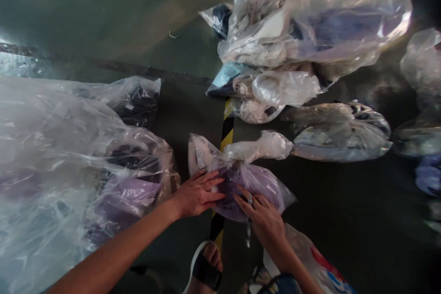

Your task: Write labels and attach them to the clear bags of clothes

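Observation:
A knotted clear plastic bag with purple contents [265, 183] lies on the dark floor in front of me. My left hand [198, 196] rests on its left side, fingers spread and lying flat. From the right, my right hand [267, 220] touches the bag with its fingers stretched out. A thin shiny item [248, 232] hangs below the right index finger, where a silver ring-like piece also shows; I cannot make out its kind. The bag's twisted neck [258, 147] points away to the right.
Large clear bags [51, 147] fill the left side. A pile of filled bags [310, 32] lies at the top right, with another tied bag [344, 133] below. Yellow-black tape [226, 131] runs along the floor. My sandalled foot [206, 266] and a printed bag [310, 257] are at the bottom.

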Motion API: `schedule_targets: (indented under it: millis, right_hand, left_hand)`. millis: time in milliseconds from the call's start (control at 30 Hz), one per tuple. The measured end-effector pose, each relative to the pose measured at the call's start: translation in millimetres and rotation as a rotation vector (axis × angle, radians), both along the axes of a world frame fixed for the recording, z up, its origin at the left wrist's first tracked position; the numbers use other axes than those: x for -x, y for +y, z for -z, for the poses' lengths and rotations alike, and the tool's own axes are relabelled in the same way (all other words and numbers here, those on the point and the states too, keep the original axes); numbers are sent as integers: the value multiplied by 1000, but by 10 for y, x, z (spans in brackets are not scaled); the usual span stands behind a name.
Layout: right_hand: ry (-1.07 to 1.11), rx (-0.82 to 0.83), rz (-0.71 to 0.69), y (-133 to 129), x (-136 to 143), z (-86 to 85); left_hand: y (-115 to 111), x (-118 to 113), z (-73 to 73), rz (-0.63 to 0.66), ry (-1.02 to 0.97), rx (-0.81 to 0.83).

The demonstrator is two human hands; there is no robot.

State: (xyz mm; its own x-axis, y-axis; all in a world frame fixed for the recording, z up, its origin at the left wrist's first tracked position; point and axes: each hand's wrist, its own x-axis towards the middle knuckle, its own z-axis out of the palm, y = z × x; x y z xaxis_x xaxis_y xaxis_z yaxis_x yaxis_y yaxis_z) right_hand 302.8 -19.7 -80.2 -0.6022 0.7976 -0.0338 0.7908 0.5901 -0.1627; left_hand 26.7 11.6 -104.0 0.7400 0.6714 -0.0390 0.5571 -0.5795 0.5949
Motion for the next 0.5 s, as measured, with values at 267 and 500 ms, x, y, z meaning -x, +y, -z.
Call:
schedule_targets:
  millis: [267,500]
  right_hand:
    - [-15,22,18,-17,-7,7]
    - [15,69,66,-41,-8,54]
  left_hand:
    - [10,5,7,0,-10,14]
    - [0,-11,22,-29,-52,96]
